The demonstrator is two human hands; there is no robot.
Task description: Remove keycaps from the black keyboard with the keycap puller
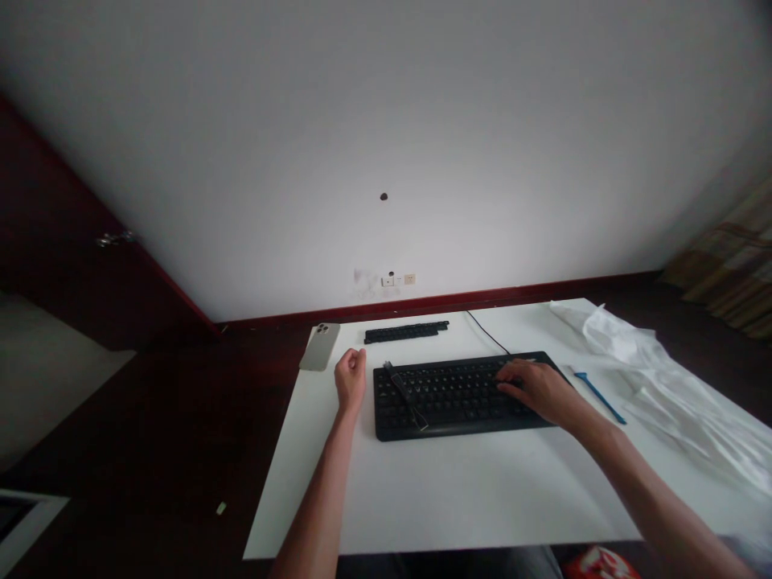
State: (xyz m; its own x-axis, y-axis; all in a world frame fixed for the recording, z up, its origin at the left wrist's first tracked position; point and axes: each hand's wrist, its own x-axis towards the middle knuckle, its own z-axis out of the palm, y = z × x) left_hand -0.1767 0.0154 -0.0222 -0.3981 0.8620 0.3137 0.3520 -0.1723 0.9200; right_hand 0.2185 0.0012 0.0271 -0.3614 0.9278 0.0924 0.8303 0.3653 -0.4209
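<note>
A black keyboard point(458, 426) lies on the white table, and some places at its left side seem to lack keycaps. My right hand point(534, 386) rests over the keyboard's right part, thumb and fingertips drawn together at the keys. What is between those fingertips is too small to make out. Left of the keyboard, my left hand point(351, 374) is closed in a fist just above the table, its inside hidden. A dark tool with a wire loop and a brush-like end point(405, 392) lies slantwise across the left keys. Behind the keyboard sit loose black keycaps point(404, 333) in rows.
A phone point(320, 347) lies at the table's point(482, 490) far left corner. Right of the keyboard are a thin blue stick-like tool point(600, 396) and crumpled white sheeting point(651, 378). The keyboard's cable point(487, 333) runs over the back edge.
</note>
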